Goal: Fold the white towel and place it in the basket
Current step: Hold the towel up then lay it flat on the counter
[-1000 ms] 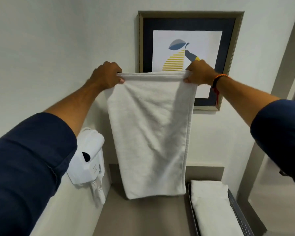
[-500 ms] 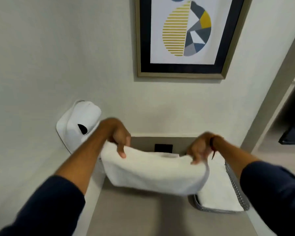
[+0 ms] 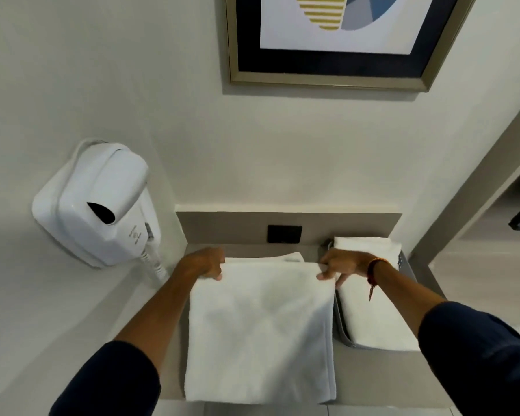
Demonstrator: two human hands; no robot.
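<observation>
The white towel (image 3: 261, 328) lies folded flat on the grey counter (image 3: 373, 376), its near edge reaching the counter's front. My left hand (image 3: 204, 264) pinches its far left corner. My right hand (image 3: 341, 264) pinches the far right corner, thumb on top. A second layer of the towel shows just beyond the held edge. To the right stands the grey mesh basket (image 3: 341, 322), with another folded white towel (image 3: 373, 313) inside it. The towel I hold lies outside the basket, touching its left wall.
A white wall-mounted hair dryer (image 3: 93, 202) with a coiled cord hangs at the left. A black socket (image 3: 284, 234) sits in the counter's back panel. A framed picture (image 3: 336, 40) hangs above. A doorway edge runs down the right.
The towel hung in the air from both hands against the wall. Both hands came down and laid it folded over on the counter. The view tilted downward.
</observation>
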